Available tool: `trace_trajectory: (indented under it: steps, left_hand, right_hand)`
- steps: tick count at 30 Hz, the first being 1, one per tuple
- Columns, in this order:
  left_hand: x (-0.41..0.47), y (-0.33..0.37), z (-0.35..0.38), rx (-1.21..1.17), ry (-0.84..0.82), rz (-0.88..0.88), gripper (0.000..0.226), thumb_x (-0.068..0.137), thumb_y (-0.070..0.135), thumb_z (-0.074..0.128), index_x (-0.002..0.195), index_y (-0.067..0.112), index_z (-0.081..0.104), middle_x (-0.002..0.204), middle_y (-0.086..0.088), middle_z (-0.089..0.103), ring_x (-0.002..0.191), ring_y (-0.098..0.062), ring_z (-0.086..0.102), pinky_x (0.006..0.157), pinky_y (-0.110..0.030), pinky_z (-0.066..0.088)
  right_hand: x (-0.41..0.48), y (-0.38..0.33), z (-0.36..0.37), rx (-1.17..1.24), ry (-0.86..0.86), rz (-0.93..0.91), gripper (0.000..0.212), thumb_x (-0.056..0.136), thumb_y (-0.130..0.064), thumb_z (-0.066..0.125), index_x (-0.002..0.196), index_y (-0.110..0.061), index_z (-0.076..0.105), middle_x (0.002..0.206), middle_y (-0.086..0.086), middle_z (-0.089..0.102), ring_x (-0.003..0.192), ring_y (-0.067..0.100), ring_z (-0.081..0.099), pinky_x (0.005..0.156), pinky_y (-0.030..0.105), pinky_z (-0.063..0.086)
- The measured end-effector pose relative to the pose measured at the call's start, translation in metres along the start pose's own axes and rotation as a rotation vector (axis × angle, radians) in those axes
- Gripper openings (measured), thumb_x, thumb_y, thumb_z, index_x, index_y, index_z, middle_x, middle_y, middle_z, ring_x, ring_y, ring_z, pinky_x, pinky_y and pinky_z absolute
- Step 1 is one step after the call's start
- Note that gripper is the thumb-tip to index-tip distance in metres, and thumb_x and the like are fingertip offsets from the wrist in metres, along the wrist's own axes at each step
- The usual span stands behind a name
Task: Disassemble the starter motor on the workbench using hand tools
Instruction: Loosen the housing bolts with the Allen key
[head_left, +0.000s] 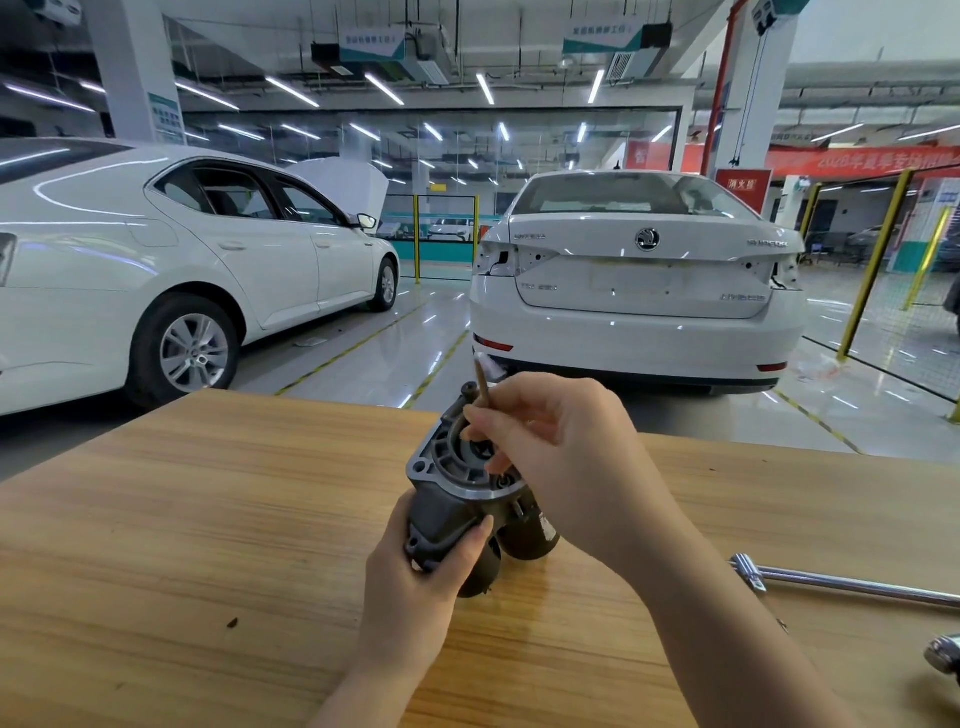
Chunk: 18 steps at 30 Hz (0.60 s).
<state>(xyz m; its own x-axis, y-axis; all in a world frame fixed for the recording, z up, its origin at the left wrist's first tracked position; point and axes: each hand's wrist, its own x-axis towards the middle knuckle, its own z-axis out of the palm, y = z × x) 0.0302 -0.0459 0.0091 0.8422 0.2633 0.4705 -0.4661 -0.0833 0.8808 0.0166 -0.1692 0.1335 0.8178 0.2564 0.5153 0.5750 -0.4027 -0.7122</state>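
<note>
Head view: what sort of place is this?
Most likely a car workshop: white cars in marked bays, yellow fence posts, a starter motor held at a wooden workbench.

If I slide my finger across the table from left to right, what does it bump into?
Dark speck → starter motor → wrench → shiny piece at the edge.
</note>
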Motion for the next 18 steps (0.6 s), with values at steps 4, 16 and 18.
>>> trace_trajectory:
  steps: [4, 16, 18]
  left_hand:
    - [-0.0006, 0.0001, -0.0005, 0.002, -0.007, 0.000, 0.053, 0.052, 0.051, 0.068, 0.100, 0.033, 0.056, 0.095, 0.027, 0.066, 0.091, 0.007, 0.062, 0.068, -0.005, 0.047]
    - [-0.0004, -0.0006, -0.0001, 0.001, -0.008, -0.004, 0.055, 0.052, 0.053, 0.069, 0.101, 0.031, 0.058, 0.095, 0.025, 0.067, 0.089, 0.006, 0.063, 0.066, -0.004, 0.047]
    - [-0.0004, -0.0009, -0.0001, 0.006, -0.007, 0.001, 0.054, 0.053, 0.052, 0.069, 0.101, 0.031, 0.058, 0.095, 0.025, 0.067, 0.088, 0.005, 0.063, 0.066, -0.005, 0.047]
  right_hand:
    - [-0.0009, 0.0002, 0.0025, -0.013, -0.043, -0.021, 0.012, 0.089, -0.029, 0.056, 0.087, -0.026, 0.067, 0.078, -0.008, 0.068, 0.070, 0.004, 0.062, 0.063, 0.018, 0.050]
    - [-0.0013, -0.0008, 0.0009, 0.003, -0.034, 0.007, 0.010, 0.086, -0.027, 0.062, 0.077, -0.023, 0.066, 0.074, -0.005, 0.067, 0.063, 0.006, 0.063, 0.063, 0.025, 0.054]
    - [-0.0014, -0.0002, 0.0017, -0.006, -0.045, 0.001, 0.014, 0.090, -0.028, 0.055, 0.084, -0.022, 0.066, 0.077, -0.005, 0.067, 0.065, 0.006, 0.062, 0.063, 0.023, 0.051]
